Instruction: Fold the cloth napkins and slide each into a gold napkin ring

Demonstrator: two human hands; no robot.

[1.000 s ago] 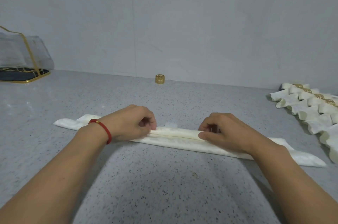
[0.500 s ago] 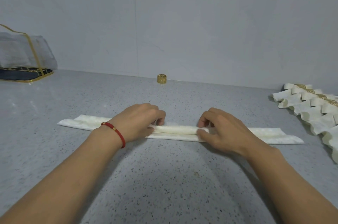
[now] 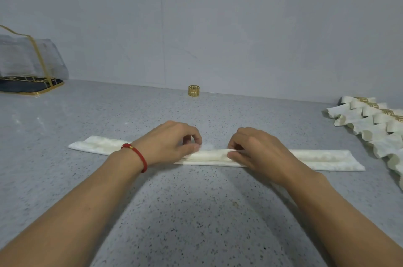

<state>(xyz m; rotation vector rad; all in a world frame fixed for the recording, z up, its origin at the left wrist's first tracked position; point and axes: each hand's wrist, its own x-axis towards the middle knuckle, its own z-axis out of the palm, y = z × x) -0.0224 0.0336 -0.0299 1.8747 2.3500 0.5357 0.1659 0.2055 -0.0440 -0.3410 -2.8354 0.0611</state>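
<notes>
Both hands pinch the long cream cloth napkin strip (image 3: pixel 322 158) flat on the speckled grey surface (image 3: pixel 196 212): left hand (image 3: pixel 172 143) and right hand (image 3: pixel 255 150) grip its centre to hold the fold. One gold napkin ring (image 3: pixel 193 90) stands well behind, unused.

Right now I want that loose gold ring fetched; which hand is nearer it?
Left. The left hand sits just below-left of the gold ring; the right hand lies farther right. Both pinch the napkin.
</notes>
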